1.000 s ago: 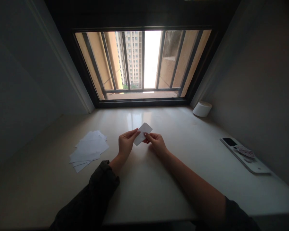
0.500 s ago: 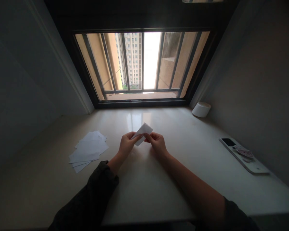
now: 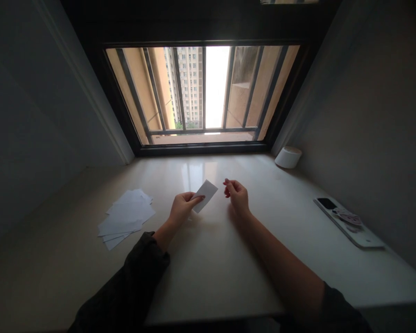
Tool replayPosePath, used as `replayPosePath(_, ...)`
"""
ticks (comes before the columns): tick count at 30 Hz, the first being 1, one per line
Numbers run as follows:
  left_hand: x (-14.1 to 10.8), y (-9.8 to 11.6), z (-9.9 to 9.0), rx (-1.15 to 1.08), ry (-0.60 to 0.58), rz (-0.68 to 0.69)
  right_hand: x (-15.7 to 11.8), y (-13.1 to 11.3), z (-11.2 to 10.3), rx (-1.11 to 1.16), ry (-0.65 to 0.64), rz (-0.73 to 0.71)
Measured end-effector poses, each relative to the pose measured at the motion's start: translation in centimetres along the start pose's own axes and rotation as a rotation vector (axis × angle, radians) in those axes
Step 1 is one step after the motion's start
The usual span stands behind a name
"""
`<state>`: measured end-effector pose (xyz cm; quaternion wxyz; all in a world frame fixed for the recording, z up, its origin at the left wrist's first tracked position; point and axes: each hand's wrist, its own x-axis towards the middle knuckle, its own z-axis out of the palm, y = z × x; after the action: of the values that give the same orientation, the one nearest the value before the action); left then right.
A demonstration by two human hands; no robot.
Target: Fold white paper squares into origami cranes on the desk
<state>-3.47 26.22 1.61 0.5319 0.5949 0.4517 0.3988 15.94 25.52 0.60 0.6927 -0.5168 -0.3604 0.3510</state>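
One head camera looks forward and down — counter [image 3: 201, 273] close below, window [image 3: 217, 92] beyond.

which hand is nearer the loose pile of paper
Left. The left hand is right of the pile, holding a small white paper; the right hand is farther right, past that paper and not touching it.

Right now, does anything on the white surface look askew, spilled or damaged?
The pile of papers left of the left hand looks askew: sheets overlap at different angles, corners sticking out. No spill or damage shows.
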Motion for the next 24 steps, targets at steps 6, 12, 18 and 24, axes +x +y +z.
replayPosePath(6,-0.1,0.4,0.0,0.117,0.017,0.082,-1.3,0.2,1.0,-0.131,-0.352,0.144)
replayPosePath(12,-0.5,0.9,0.1,0.391,0.251,0.241,-1.6,0.1,0.7,-0.291,-0.417,0.078)
replayPosePath(18,-0.6,1.3,0.4,0.35,0.446,0.396,-2.5,-0.4,1.3,-0.19,-0.366,0.105)
replayPosePath(24,0.0,0.5,0.5,0.113,0.281,0.199,-4.1,-1.2,2.6,0.061,-0.211,0.194)
